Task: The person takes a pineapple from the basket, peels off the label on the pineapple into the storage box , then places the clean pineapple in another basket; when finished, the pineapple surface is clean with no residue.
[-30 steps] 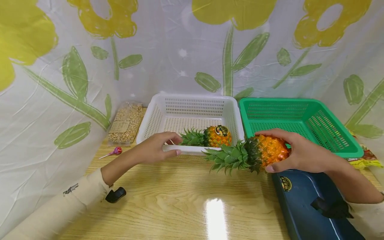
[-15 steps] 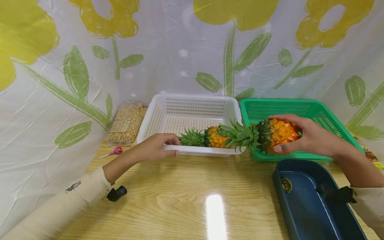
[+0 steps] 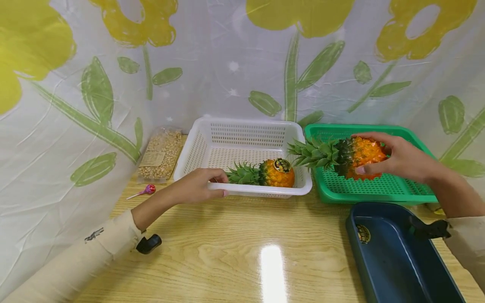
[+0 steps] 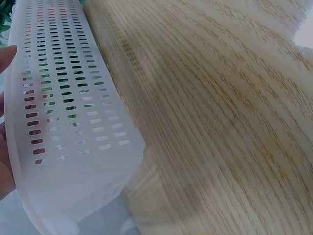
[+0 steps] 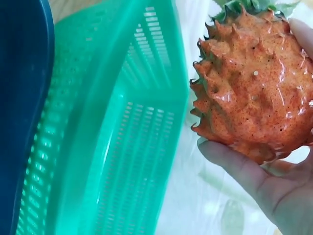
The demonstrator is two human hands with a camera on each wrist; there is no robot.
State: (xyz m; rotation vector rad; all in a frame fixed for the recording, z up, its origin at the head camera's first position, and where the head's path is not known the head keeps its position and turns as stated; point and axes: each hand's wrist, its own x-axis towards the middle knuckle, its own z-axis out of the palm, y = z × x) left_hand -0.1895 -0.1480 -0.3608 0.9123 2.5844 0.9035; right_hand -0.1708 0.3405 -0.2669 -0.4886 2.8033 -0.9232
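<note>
My right hand (image 3: 405, 160) grips a small orange pineapple (image 3: 365, 155) by its fruit end, its leafy crown pointing left. The fruit hangs over the green basket (image 3: 379, 198), and the crown tips reach the white basket's right rim in the head view. Up close, the right wrist view shows the spiky pineapple (image 5: 254, 83) between thumb and fingers. With thumb outside and fingers inside, my left hand (image 3: 198, 185) holds the front rim of the white basket (image 3: 246, 190). A second pineapple (image 3: 278, 179), with a black and gold sticker, lies in that basket along the front wall.
A dark blue tray (image 3: 394, 252) stands on the wooden table in front of the green basket. At the left lie a bag of grains (image 3: 159, 155) and a wrapped lollipop (image 3: 145, 191). Behind everything hangs a flowered curtain (image 3: 227, 63).
My right hand has carried its pineapple up and to the right, from before the baskets' front edges to over the green basket. The left hand stays at the white basket's rim.
</note>
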